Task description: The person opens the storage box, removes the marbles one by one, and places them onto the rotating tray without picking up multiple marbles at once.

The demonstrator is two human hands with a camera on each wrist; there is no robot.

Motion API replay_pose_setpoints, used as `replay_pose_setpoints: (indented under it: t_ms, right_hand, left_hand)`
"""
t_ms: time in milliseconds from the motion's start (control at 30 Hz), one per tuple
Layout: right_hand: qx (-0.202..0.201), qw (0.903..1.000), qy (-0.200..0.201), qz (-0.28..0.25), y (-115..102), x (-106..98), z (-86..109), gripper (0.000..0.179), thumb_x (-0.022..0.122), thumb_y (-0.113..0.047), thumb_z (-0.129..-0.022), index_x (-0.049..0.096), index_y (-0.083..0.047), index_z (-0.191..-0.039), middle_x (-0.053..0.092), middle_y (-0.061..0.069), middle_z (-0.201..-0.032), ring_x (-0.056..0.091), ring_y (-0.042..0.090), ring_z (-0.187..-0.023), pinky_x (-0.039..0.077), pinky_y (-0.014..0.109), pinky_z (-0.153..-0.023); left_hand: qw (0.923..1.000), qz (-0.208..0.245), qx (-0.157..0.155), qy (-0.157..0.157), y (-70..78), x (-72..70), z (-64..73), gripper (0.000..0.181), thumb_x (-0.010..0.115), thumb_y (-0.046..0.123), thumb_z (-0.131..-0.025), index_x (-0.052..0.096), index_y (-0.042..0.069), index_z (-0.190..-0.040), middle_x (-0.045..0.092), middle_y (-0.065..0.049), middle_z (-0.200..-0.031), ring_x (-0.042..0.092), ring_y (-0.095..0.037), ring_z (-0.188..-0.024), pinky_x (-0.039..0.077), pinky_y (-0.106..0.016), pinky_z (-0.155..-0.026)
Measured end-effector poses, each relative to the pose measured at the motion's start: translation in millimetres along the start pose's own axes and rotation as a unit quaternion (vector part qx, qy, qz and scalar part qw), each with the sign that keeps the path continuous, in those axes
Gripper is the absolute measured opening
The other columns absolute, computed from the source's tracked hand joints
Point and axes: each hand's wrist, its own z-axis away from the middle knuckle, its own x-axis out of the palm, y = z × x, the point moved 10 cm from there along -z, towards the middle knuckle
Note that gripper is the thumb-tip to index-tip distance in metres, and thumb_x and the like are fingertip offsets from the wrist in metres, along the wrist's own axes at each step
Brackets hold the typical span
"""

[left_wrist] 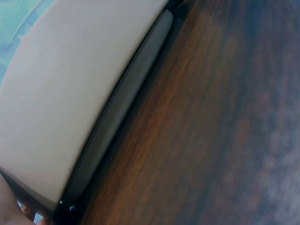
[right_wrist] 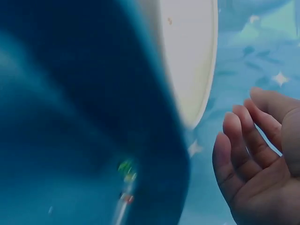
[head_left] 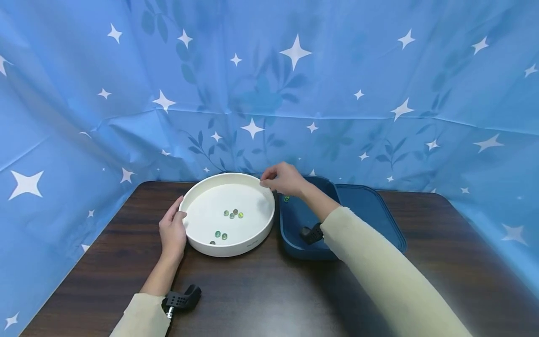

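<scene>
A round white tray (head_left: 198,234) holds several glassy green marbles (head_left: 235,213) on its floor. My left hand (head_left: 172,230) grips the tray's left side, thumb over the rim and fingers outside; in the left wrist view the tray's wall (left_wrist: 70,93) fills the left part. Over the tray's right rim hovers my right hand (head_left: 286,180), fingers bent and thumb close to the index finger. Whether a marble is between those tips is hidden. Below that hand, a green marble (head_left: 287,199) lies in the dark blue box (head_left: 303,252), blurred in the right wrist view.
A flat blue lid or tray (head_left: 366,210) lies against the box's right side. All of this stands on a dark wood table (head_left: 244,295). Behind it hangs a blue curtain (head_left: 328,84) with white stars. Each wrist carries a black camera (head_left: 185,297).
</scene>
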Motion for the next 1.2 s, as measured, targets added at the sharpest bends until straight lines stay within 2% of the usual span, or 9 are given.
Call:
replay_pose_setpoints:
  t_ms: [167, 333, 433, 567, 667, 867, 1200]
  right_hand:
    - [0.029, 0.9993, 0.023, 0.011, 33, -14, 3.1, 0.022, 0.065, -0.023, -0.098, 0.075, -0.008, -0.110, 0.072, 0.012, -0.100, 0.069, 0.033, -0.092, 0.052, 0.027, -0.062]
    - [0.044, 0.9985, 0.025, 0.019, 59, -17, 3.5, 0.023, 0.063, -0.019, -0.099, 0.074, -0.004, -0.112, 0.073, 0.019, -0.101, 0.069, 0.037, -0.091, 0.051, 0.027, -0.063]
    - [0.051, 0.9980, 0.022, 0.029, 72, -15, 1.7, 0.022, 0.063, -0.017, -0.098, 0.075, -0.003, -0.110, 0.074, 0.021, -0.097, 0.068, 0.031, -0.082, 0.051, 0.025, -0.063]
    - [0.069, 0.9969, 0.008, 0.036, 88, -7, -0.1, 0.021, 0.063, -0.016, -0.098, 0.076, -0.003, -0.108, 0.074, 0.016, -0.093, 0.063, 0.016, -0.072, 0.051, 0.023, -0.062]
    - [0.077, 0.9966, -0.005, 0.030, 95, -2, -0.8, 0.020, 0.063, -0.014, -0.098, 0.076, -0.002, -0.108, 0.075, 0.014, -0.093, 0.061, 0.011, -0.070, 0.052, 0.023, -0.062]
    - [0.085, 0.9958, -0.011, 0.031, 103, 5, -0.2, 0.019, 0.063, -0.013, -0.097, 0.076, -0.004, -0.107, 0.074, 0.009, -0.089, 0.061, 0.012, -0.071, 0.051, 0.022, -0.062]
    - [0.072, 0.9960, -0.026, 0.047, 100, 14, 2.3, 0.015, 0.065, -0.010, -0.095, 0.077, -0.006, -0.103, 0.076, 0.009, -0.096, 0.064, 0.016, -0.079, 0.054, 0.026, -0.069]
  left_hand:
    - [1.0000, -0.001, 0.002, 0.001, 1.9, -0.4, -0.9, 0.055, 0.037, 0.007, -0.098, 0.048, 0.014, -0.152, 0.043, -0.001, -0.160, 0.035, -0.020, -0.151, 0.032, -0.043, -0.123]
    - [1.0000, -0.001, 0.001, 0.000, -1.4, -0.4, -1.0, 0.055, 0.038, 0.008, -0.099, 0.048, 0.016, -0.152, 0.042, -0.001, -0.161, 0.036, -0.020, -0.150, 0.034, -0.043, -0.122]
    - [1.0000, 0.002, 0.005, 0.000, -1.3, -0.5, -0.9, 0.055, 0.038, 0.008, -0.099, 0.047, 0.015, -0.152, 0.043, -0.002, -0.160, 0.037, -0.021, -0.150, 0.034, -0.044, -0.122]
    - [0.9999, 0.003, 0.009, -0.001, -0.3, -0.1, -1.1, 0.055, 0.037, 0.007, -0.099, 0.047, 0.015, -0.152, 0.043, -0.001, -0.160, 0.037, -0.021, -0.150, 0.033, -0.043, -0.123]
    - [1.0000, 0.003, 0.009, 0.001, -0.5, -0.5, -1.9, 0.055, 0.038, 0.007, -0.099, 0.048, 0.016, -0.152, 0.043, 0.000, -0.160, 0.037, -0.020, -0.150, 0.033, -0.042, -0.123]
    - [1.0000, 0.003, 0.008, 0.001, -1.5, -0.5, -3.0, 0.055, 0.037, 0.006, -0.099, 0.048, 0.015, -0.152, 0.043, -0.001, -0.160, 0.037, -0.021, -0.150, 0.033, -0.043, -0.123]
    - [1.0000, 0.005, 0.004, -0.001, -2.0, -0.7, -3.6, 0.055, 0.037, 0.006, -0.099, 0.047, 0.015, -0.152, 0.043, 0.000, -0.160, 0.036, -0.020, -0.150, 0.033, -0.042, -0.123]
